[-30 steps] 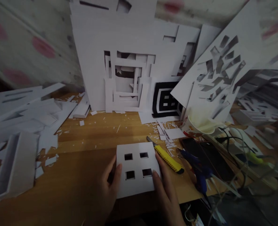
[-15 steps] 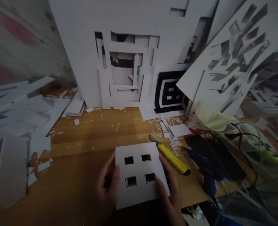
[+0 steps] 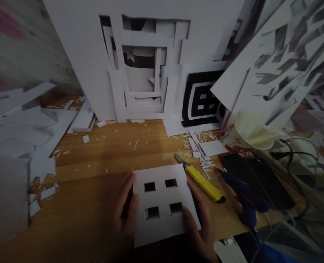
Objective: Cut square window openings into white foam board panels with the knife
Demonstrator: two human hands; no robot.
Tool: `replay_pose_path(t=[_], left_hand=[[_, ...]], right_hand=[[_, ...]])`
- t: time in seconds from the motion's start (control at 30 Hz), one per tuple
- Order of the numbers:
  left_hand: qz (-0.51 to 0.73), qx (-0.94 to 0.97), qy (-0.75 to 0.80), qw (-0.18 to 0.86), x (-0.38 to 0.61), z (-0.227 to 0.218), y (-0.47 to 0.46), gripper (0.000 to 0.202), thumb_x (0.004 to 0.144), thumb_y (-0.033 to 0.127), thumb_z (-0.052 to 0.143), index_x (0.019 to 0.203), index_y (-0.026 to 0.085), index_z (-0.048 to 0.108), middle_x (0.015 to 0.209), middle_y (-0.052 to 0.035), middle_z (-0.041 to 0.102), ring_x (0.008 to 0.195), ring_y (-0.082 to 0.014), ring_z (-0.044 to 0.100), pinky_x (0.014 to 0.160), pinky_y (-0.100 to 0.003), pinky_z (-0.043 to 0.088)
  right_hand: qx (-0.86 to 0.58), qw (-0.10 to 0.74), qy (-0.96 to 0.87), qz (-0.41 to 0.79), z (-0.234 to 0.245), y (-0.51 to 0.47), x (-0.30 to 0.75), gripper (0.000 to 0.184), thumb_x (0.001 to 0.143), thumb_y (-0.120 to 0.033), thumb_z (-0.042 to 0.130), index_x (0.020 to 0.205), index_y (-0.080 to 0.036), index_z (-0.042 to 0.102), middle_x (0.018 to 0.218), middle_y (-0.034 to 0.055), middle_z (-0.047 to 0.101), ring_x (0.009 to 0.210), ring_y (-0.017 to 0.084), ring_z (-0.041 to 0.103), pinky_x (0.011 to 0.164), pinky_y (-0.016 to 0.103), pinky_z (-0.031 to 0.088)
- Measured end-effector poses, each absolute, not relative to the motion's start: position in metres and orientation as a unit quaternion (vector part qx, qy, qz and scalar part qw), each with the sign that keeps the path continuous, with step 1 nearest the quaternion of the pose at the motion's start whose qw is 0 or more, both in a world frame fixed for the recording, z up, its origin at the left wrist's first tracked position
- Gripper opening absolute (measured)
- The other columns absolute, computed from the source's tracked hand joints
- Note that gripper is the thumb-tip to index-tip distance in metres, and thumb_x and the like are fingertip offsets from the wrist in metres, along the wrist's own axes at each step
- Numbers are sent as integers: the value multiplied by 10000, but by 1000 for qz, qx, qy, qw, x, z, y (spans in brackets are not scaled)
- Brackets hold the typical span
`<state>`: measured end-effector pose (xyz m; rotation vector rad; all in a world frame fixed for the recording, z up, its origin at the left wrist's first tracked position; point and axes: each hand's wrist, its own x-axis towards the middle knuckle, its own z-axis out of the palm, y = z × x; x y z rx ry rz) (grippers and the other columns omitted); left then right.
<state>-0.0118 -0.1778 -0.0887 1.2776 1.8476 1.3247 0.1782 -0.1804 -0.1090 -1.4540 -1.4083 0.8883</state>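
Note:
A white foam-board panel (image 3: 163, 197) with several square holes cut through it is held low in front of me, above the table's near edge. My left hand (image 3: 126, 208) grips its left edge, the thumb along the side and the fingers partly hidden behind. On the right edge, my right hand (image 3: 200, 219) holds it with the thumb lying near the lower right hole. Just beyond its upper right corner lies a yellow utility knife (image 3: 205, 184), blade showing and pointing away to the left.
Paper scraps (image 3: 201, 148) litter the wooden table (image 3: 107, 146). Tall cut-out white boards (image 3: 148, 84) stand at the back, beside a black patterned piece (image 3: 202, 98). On the right are a paper bucket (image 3: 244, 137), a blue glue gun (image 3: 242, 193), phones (image 3: 270, 180) and cables. White offcuts (image 3: 19, 124) pile up left.
My view has shifted slightly, so the background boards sit higher and the right-hand items farther right. Both hands keep hold of the panel, which has barely moved.

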Motion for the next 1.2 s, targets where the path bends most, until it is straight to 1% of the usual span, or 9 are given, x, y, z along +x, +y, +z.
replay_pose_path(t=[0.07, 0.23, 0.33, 0.43, 0.63, 0.83, 0.93, 1.1, 1.2], left_hand=[[488, 471, 684, 268, -11, -87, -178, 406, 982, 373, 520, 1373, 304, 611, 1511, -8, 549, 1430, -242, 462, 1249, -471, 312], [492, 442, 697, 279, -9, -83, -177, 403, 982, 378, 524, 1365, 292, 616, 1495, -6, 568, 1423, -240, 474, 1215, -447, 383], [489, 451, 693, 277, -9, -82, -177, 399, 988, 378, 514, 1367, 306, 617, 1493, -2, 569, 1423, -240, 474, 1237, -447, 343], [492, 467, 684, 270, -10, -84, -176, 400, 992, 355, 512, 1377, 306, 611, 1493, -11, 569, 1422, -236, 474, 1244, -447, 324], [521, 500, 642, 258, -17, -88, -175, 260, 976, 302, 549, 1141, 330, 748, 1498, 4, 548, 1392, -228, 501, 1193, -435, 396], [523, 502, 622, 294, -30, -92, -169, 242, 923, 341, 631, 1134, 320, 747, 1450, -36, 581, 1356, -255, 534, 1132, -481, 465], [516, 523, 610, 297, -34, -88, -165, 239, 930, 355, 613, 1113, 307, 758, 1446, -51, 583, 1348, -256, 538, 1142, -498, 448], [464, 570, 595, 326, -37, -76, -158, 282, 966, 353, 526, 1114, 298, 760, 1423, -59, 614, 1351, -251, 538, 1159, -512, 414], [451, 578, 597, 324, -35, -73, -160, 313, 979, 349, 484, 1115, 283, 759, 1444, -57, 603, 1365, -245, 531, 1164, -505, 411]], right_hand=[[-586, 448, -571, 361, -110, -181, 179, 524, 989, -394, 527, 1495, -273, 461, 1500, 77, 545, 1421, 330, 463, 1103, 503, 462], [-567, 458, -592, 344, -115, -180, 183, 531, 980, -371, 533, 1497, -273, 461, 1524, 72, 521, 1380, 342, 509, 1079, 498, 489], [-565, 462, -588, 349, -113, -179, 182, 519, 980, -380, 537, 1487, -288, 472, 1530, 59, 516, 1378, 328, 513, 1063, 484, 503], [-578, 468, -555, 374, -107, -179, 178, 506, 971, -413, 558, 1461, -299, 500, 1526, 48, 520, 1398, 319, 488, 1094, 486, 476], [-575, 484, -532, 391, -102, -178, 172, 493, 972, -428, 563, 1435, -262, 525, 1508, 81, 535, 1400, 330, 484, 1125, 523, 434], [-567, 473, -576, 351, -112, -177, 177, 472, 983, -400, 542, 1443, -291, 546, 1510, 60, 540, 1430, 323, 457, 1155, 544, 412], [-556, 472, -598, 332, -118, -175, 179, 453, 985, -390, 542, 1429, -300, 566, 1520, 58, 530, 1412, 321, 483, 1146, 543, 424], [-544, 493, -595, 329, -119, -170, 176, 444, 995, -387, 526, 1419, -264, 576, 1492, 81, 558, 1397, 315, 502, 1151, 556, 417], [-525, 501, -614, 310, -118, -167, 175, 412, 1004, -353, 507, 1394, -250, 594, 1461, 88, 588, 1367, 298, 539, 1133, 539, 448]])
